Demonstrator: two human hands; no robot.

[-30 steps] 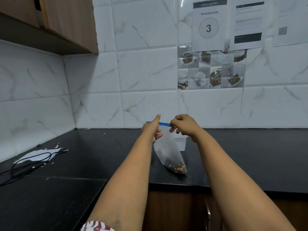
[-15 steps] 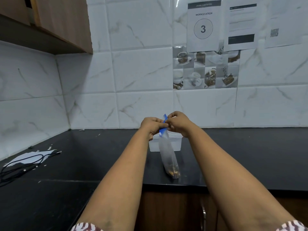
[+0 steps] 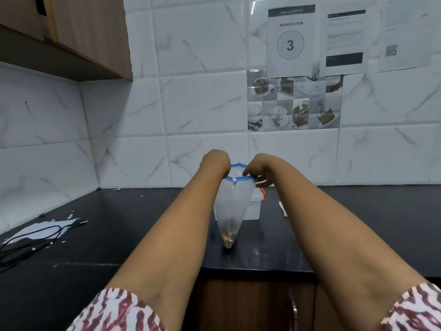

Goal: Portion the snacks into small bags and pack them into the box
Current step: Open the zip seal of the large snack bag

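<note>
Fingers (image 3: 248, 173) of the right hand (image 3: 259, 169): curled, pinching the blue zip rim of the small clear plastic bag (image 3: 232, 206) at its right side. Left hand (image 3: 216, 162): grips the rim's left side, its fingers hidden behind the wrist. Rim held spread, likely to keep the mouth open for filling or to line up the seal. Bag hangs upright, its tip with a few brown-orange snacks (image 3: 228, 236) touching the black bench (image 3: 143, 218) near the front edge. Translucent lidded plastic box (image 3: 253, 207): just behind the bag. Black cable on white paper (image 3: 35, 232): far left, well apart. Open bench to the right.
</note>
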